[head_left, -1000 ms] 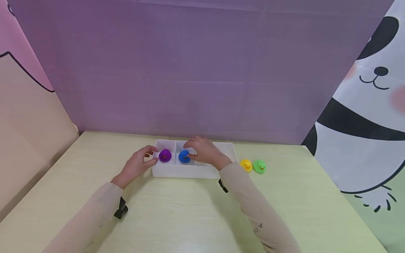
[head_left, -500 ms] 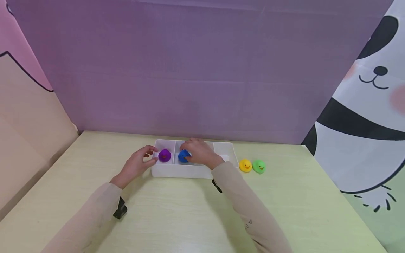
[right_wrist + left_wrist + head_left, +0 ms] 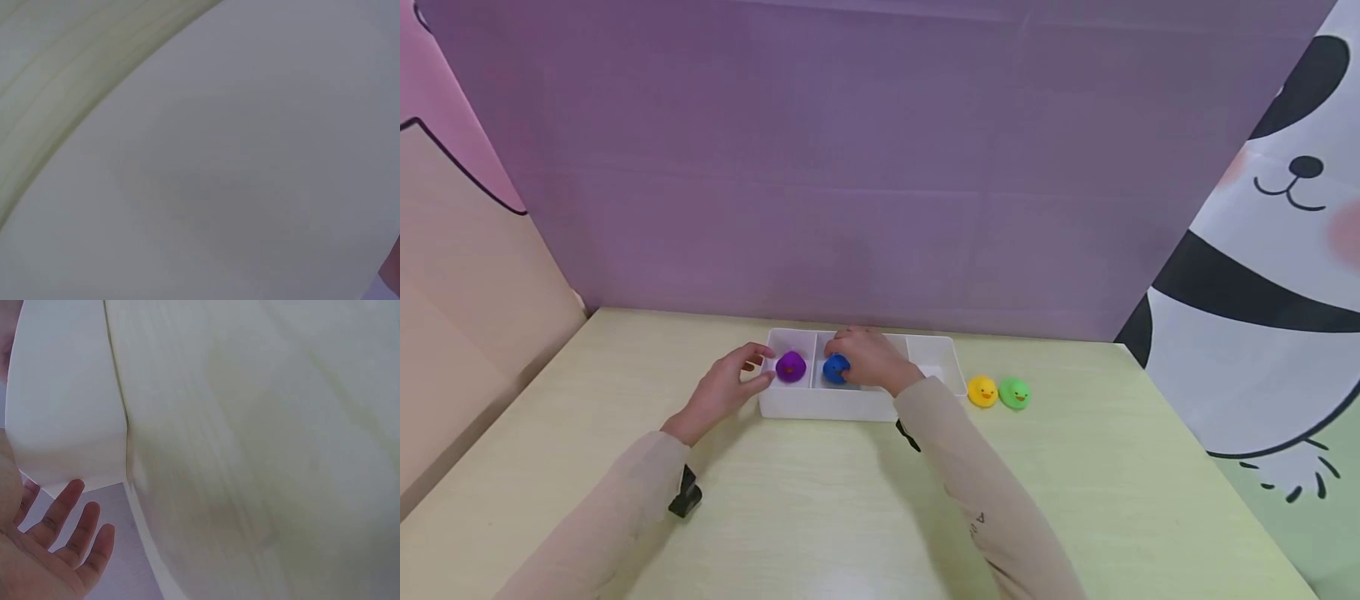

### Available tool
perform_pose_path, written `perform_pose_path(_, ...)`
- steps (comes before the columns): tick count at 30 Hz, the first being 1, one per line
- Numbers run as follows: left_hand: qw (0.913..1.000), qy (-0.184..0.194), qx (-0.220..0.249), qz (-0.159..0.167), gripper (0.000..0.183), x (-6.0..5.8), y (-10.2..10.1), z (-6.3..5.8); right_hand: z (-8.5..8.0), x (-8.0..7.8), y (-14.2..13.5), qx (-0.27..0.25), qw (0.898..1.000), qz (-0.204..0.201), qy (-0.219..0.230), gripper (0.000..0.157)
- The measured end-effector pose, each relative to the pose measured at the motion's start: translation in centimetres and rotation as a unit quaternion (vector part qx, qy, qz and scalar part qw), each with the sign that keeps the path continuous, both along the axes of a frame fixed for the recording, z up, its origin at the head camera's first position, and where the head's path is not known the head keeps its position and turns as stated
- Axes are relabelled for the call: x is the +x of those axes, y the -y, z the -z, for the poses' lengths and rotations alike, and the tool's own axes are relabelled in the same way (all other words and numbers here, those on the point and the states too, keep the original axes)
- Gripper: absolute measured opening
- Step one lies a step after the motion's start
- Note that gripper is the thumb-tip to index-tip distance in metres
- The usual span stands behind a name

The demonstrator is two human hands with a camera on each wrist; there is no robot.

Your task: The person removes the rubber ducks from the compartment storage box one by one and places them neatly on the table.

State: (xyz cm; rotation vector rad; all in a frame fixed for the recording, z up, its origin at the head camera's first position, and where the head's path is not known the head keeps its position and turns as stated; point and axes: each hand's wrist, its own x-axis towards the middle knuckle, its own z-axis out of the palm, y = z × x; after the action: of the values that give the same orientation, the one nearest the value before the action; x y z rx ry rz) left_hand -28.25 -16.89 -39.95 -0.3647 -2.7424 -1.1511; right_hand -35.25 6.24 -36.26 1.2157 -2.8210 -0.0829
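Observation:
My right hand (image 3: 872, 357) reaches into the second compartment from the left of a white divided box (image 3: 827, 405). Thumb and fingers pinch a blue rubber duck (image 3: 834, 369) there, partly covering it. In the leftmost compartment sits a purple rubber duck (image 3: 790, 367). My left hand (image 3: 722, 386) is at the box's left end, with loosely bent fingers and thumb touching its rim. The left wrist view shows spread fingers (image 3: 75, 534) against the end of the box (image 3: 69, 394). Mostly the box's wall (image 3: 219, 156) fills the right wrist view.
A yellow duck (image 3: 982, 392) and a green duck (image 3: 1015, 393) stand side by side on the light wooden table (image 3: 820, 517), just right of the box. The purple backdrop (image 3: 880, 167) rises along the table's far edge. A panda print (image 3: 1285, 275) hangs at the right.
My right hand has moved slightly left and its fingers have closed round the blue duck. The left hand, the box and the other ducks have stayed in place.

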Motion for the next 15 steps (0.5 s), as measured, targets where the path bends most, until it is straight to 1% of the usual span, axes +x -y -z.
perform_pose_path(15,1.0000,0.001,0.002,-0.002,0.033,0.05,-0.01,0.17,-0.13,0.27,0.47,0.027,0.999,0.023,0.011,0.027)
